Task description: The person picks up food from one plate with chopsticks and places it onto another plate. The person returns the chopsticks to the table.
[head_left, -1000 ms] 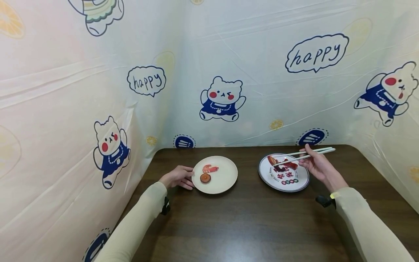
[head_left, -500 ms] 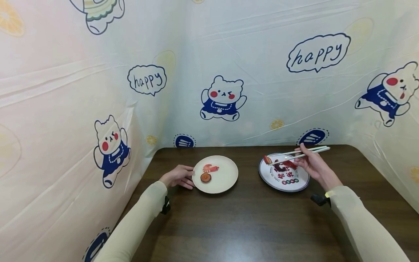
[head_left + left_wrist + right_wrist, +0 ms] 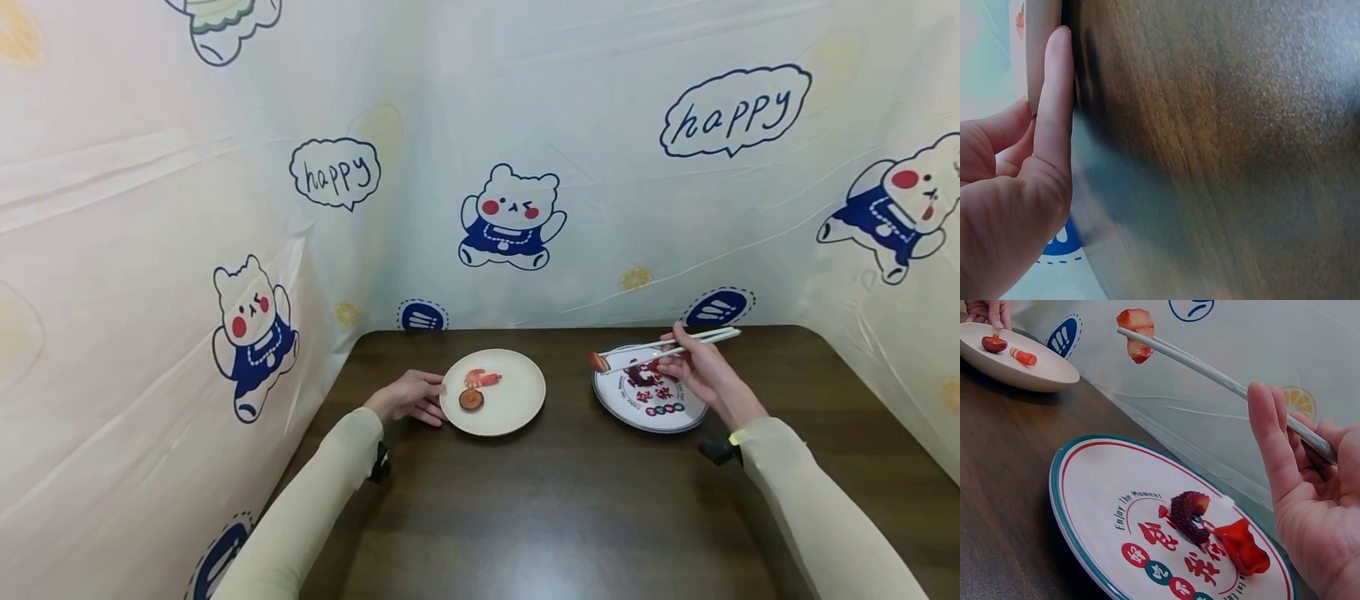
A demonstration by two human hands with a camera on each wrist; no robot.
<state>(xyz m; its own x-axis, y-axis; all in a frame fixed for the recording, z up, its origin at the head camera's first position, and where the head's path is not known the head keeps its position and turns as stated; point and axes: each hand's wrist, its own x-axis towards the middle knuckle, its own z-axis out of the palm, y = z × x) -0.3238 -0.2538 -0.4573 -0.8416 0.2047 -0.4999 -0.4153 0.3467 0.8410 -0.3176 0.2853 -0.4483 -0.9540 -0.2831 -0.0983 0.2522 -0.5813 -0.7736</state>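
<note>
My left hand [image 3: 410,397] pinches the left rim of a cream plate [image 3: 517,404], thumb at the edge and fingers along the underside. On that plate lie a pink shrimp-like piece [image 3: 482,379] and a round brown mushroom-like piece [image 3: 471,400]. My right hand [image 3: 708,377] holds white chopsticks [image 3: 703,339]. Their tips grip a reddish-brown piece with pale layers, like pork belly [image 3: 1137,334], above the far left rim of the patterned plate [image 3: 622,407]. A dark curled piece like an octopus tentacle [image 3: 1186,519] and a glossy red piece [image 3: 1242,545] lie on that plate.
Both plates stand towards the back of a dark wooden table [image 3: 540,508], with a gap between them. A pale cloth [image 3: 600,200] printed with bears and "happy" bubbles hangs behind and at the sides.
The chopsticks have lifted the layered piece off the patterned plate and carried it left to its far left rim. My left hand stays at the cream plate. The head view has tilted slightly.
</note>
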